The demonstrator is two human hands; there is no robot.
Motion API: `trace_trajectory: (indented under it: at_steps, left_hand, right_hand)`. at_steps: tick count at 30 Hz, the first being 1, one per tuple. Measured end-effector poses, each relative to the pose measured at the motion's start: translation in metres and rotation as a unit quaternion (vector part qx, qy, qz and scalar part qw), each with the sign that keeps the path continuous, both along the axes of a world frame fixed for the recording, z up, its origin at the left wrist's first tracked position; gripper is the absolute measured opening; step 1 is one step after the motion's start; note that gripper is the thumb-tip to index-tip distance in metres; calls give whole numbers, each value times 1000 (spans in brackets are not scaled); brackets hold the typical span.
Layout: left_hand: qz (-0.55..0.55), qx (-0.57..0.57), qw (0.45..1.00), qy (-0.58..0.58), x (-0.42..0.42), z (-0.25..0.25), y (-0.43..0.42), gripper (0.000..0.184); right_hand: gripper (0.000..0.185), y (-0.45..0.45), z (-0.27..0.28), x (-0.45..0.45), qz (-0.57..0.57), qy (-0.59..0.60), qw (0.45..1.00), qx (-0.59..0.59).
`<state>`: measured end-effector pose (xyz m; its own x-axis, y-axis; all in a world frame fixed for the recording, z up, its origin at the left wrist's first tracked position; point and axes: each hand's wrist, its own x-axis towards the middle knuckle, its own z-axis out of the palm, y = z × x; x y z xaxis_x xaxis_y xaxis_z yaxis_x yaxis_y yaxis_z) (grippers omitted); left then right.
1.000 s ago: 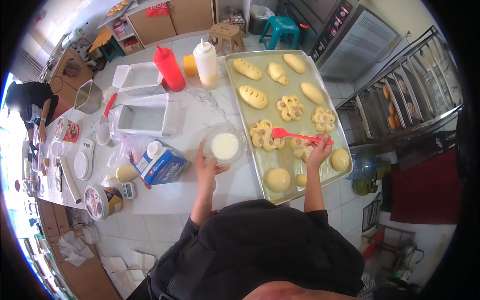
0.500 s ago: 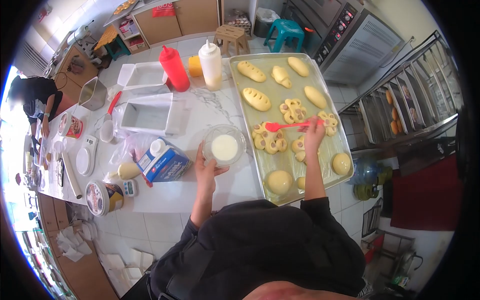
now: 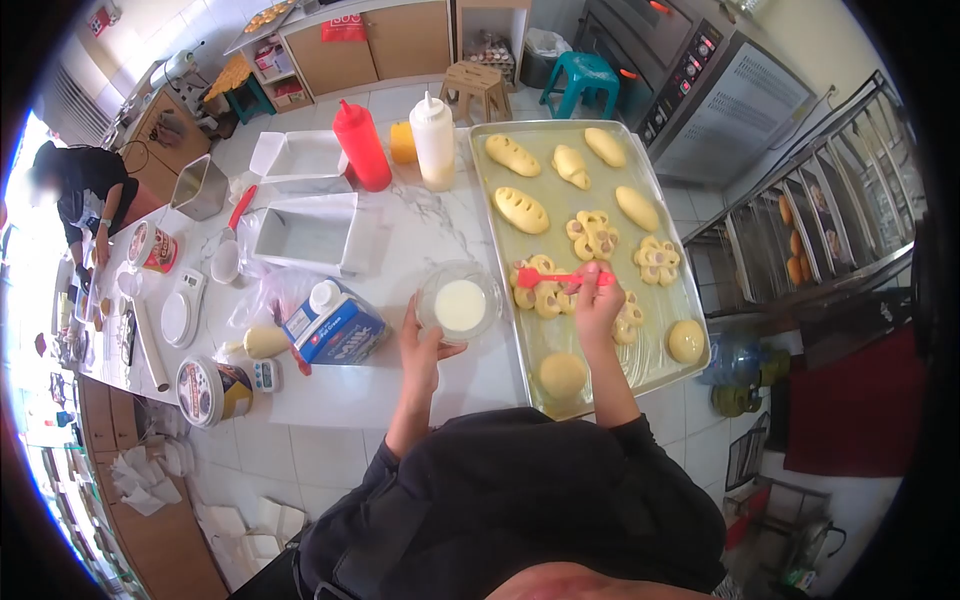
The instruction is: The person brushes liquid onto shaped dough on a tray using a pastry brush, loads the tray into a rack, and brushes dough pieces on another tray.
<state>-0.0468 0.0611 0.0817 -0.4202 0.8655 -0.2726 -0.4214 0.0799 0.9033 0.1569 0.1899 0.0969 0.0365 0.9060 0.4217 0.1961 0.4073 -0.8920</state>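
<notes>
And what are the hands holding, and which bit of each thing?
The right hand holds a red pastry brush by its handle. The left hand holds a clear bowl around its near left side.

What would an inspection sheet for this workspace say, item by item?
Surface: white marbled table, crowded toward the left.
Job's things: shaped dough on a lined tray; bowl of pale liquid; red brush.
Clutter: milk carton, squeeze bottles, loaf pans, tubs.
Hands: left hand against the bowl; right hand grips the brush.
Cables: thin cord on the wall by the oven.
Surroundings: co-worker at far left; stools beyond.
</notes>
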Motion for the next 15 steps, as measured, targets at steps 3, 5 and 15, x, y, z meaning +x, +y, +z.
trace_trajectory:
  at_steps: [3,5,15]
  left_hand:
    - [0,2,1000,-3,1,4,2,66]
    - [-1,6,1000,-14,1,3,0,67]
    - [-34,0,999,-28,16,4,3,67]
  right_hand:
    - [28,-19,-11,7,-25,37,999,20]
    - [27,-26,-17,16,-31,47,998,29]
    - [32,-53,31,26,-13,158,987,4]
